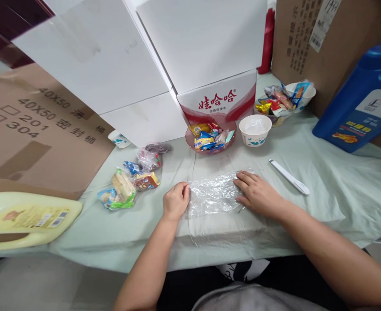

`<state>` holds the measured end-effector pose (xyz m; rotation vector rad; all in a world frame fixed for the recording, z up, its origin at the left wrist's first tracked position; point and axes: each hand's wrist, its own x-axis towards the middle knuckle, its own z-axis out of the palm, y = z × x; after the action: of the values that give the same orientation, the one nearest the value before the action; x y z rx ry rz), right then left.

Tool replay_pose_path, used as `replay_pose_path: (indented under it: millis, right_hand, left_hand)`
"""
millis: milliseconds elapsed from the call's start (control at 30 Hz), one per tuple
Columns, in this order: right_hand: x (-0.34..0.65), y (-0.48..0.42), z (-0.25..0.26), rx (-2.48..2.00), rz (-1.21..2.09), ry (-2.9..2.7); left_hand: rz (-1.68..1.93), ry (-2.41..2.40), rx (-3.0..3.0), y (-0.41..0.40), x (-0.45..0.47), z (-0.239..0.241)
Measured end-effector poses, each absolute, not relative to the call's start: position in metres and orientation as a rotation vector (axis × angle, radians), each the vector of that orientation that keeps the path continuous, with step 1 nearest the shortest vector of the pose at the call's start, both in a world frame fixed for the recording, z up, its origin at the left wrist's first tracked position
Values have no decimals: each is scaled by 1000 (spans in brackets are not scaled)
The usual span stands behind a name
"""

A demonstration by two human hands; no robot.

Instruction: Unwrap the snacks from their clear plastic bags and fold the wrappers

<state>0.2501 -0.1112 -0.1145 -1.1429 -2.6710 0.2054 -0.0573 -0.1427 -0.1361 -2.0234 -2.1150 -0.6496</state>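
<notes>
A clear, crinkled plastic bag (pixel 212 195) lies flat on the cloth in front of me. My left hand (pixel 176 199) is closed in a pinch on its left edge. On the bag's right end rests my right hand (pixel 258 192), fingers stretched out and palm down. A white utility knife (pixel 289 177) lies to the right of that hand. Left of my left hand are several wrapped snacks, among them a green-edged pack (pixel 124 190) and a brown-yellow pack (pixel 146 181).
Behind the bag stand a pink glass bowl (pixel 192 144) of wrapped snacks and a white paper bowl (pixel 255 137). A blue jug (pixel 348 112) is at right, a pale yellow jug (pixel 41 211) at left. Cardboard boxes (pixel 57 112) and white boxes (pixel 203 43) line the back.
</notes>
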Motion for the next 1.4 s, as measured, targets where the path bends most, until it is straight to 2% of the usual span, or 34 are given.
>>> replay_pose_path:
  millis: [167,300,367,500,633,733,1000,1200,1400]
  right_hand:
    - [248,-111,-127,-1224,198,-2707]
    - [247,-112,-133,-1219,184,-2720]
    - [248,-113,-130,-1218,197,-2723]
    - [258,-112,-112,-1111,248,-2717]
    - [275,-111,-93,-854,458,-2799]
    - [284,-108,-90,-878,553,-2799]
    - [287,-109,-84,-875,552,-2803]
    - [281,-115,-87,-938,464,-2828]
    - [279,-110,-92,-936,371,-2748]
  left_hand:
    - [-452,-2425,-1799,-142,-73,-122]
    - [-644,-2258,-1617,-152,-80,-109]
    - [-718,-2012,-1931,-162,-73,-105]
    - [-558,-1605,-2689,-185,-52,-105]
    - [-581,-1581,-2750,-200,-55,-109]
    - [-655,-1546,-2756,-206,-66,-113]
    - [-827,-1634,-2669,-215,-80,-118]
    - [-1115,-1878,-2591,-216,-84,-123]
    - [-1080,-1951,-2507,-212,-85,-128]
